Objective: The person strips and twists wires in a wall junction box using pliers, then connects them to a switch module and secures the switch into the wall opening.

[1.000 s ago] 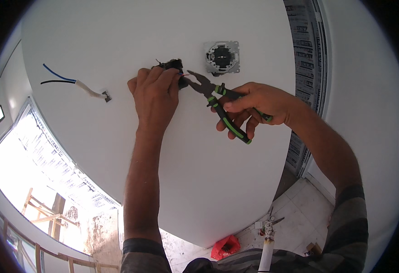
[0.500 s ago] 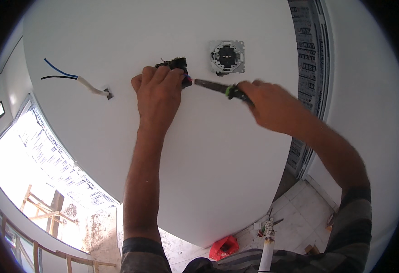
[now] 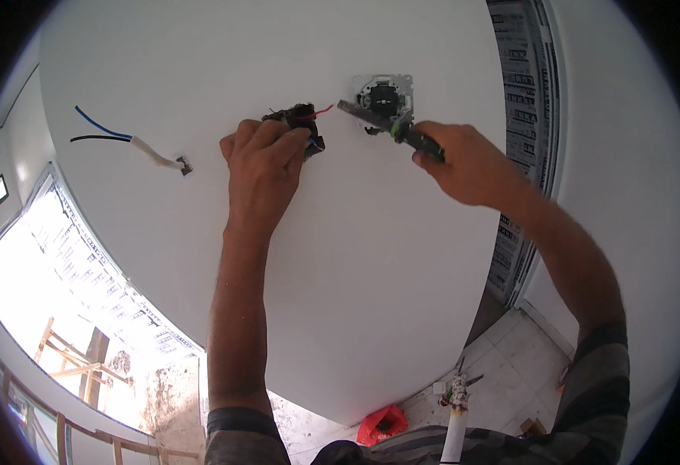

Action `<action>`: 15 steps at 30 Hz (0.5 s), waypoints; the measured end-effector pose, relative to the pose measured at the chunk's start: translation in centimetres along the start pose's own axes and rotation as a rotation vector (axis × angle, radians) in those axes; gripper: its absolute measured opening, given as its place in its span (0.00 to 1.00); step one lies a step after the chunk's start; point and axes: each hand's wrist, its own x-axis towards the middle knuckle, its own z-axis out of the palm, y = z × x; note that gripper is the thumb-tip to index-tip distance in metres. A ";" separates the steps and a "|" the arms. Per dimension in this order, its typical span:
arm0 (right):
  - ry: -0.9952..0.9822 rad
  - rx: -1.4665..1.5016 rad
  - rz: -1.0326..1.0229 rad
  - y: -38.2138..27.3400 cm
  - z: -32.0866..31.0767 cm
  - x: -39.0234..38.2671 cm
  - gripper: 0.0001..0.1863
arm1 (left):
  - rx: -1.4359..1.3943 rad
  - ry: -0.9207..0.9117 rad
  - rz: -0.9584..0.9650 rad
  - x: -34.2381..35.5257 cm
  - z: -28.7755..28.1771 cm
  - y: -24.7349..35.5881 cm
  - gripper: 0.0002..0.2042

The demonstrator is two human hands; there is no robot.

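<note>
A black round wall box (image 3: 315, 128) is set in the white wall, partly covered by my left hand (image 3: 266, 159). Its fingers are bent together at the box's lower left, and what they hold is hidden. A bit of blue wire (image 3: 314, 144) shows beside the fingertips. From the box a red wire (image 3: 323, 111) sticks out to the right. My right hand (image 3: 468, 163) is closed round the handle of a black-and-green knife-like hand tool (image 3: 367, 114). The tool's tip is just right of the red wire's end, seemingly apart from it.
A socket insert (image 3: 384, 99) with a metal frame sits on the wall behind the tool. At left, a white cable (image 3: 154, 152) with blue and black wires juts from a hole. Below are a red bag (image 3: 382, 425) on the floor and a white tube (image 3: 454, 434) with a crusted tip.
My right hand has moved up and slightly right with the tool. The red wire now sticks out from the box. My left hand has shifted slightly down and left.
</note>
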 end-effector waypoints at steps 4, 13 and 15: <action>-0.058 0.035 0.067 -1.4 -0.5 -0.3 0.13 | 0.050 -0.028 -0.001 -0.1 -0.2 -0.1 0.06; -0.592 0.759 0.328 -1.3 1.0 -1.5 0.14 | 0.063 -0.015 0.029 -0.2 0.0 -0.5 0.08; -0.575 0.825 0.331 -1.5 1.6 -1.2 0.16 | 0.048 -0.010 0.026 -0.1 0.2 -0.4 0.08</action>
